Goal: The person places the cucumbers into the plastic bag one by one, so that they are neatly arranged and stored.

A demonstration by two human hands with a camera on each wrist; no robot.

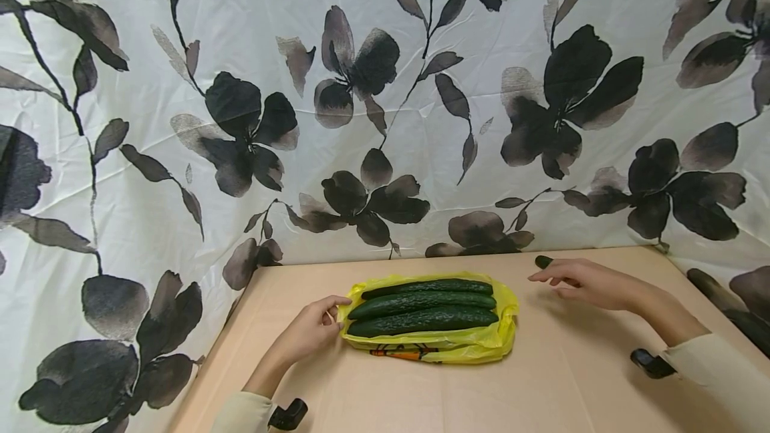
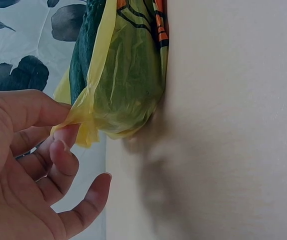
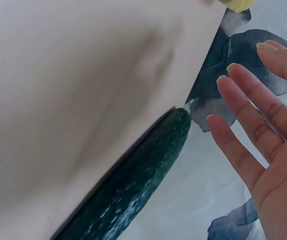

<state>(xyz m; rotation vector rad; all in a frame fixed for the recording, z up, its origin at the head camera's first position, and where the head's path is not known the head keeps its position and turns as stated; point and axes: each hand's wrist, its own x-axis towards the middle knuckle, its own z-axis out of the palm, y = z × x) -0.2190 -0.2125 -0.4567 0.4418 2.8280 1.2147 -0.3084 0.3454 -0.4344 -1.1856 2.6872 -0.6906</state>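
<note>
Three dark green cucumbers (image 1: 422, 303) lie side by side in an opened yellow plastic bag (image 1: 508, 326) on the table. At the bag's left end, my left hand (image 1: 314, 327) pinches a gathered corner of the plastic between thumb and index finger; its other fingers are loosely bent. Another cucumber (image 3: 138, 175) lies on the table by my right hand (image 3: 268, 130), whose fingers are extended and hold nothing. In the head view only the tip of that cucumber (image 1: 544, 261) shows; the right hand hides the rest.
The beige table (image 1: 445, 393) meets a white cloth (image 1: 463, 152) printed with dark flowers along its far edge and sides. A small black device (image 1: 289, 414) sits at the left wrist, and a similar one (image 1: 652, 363) at the right.
</note>
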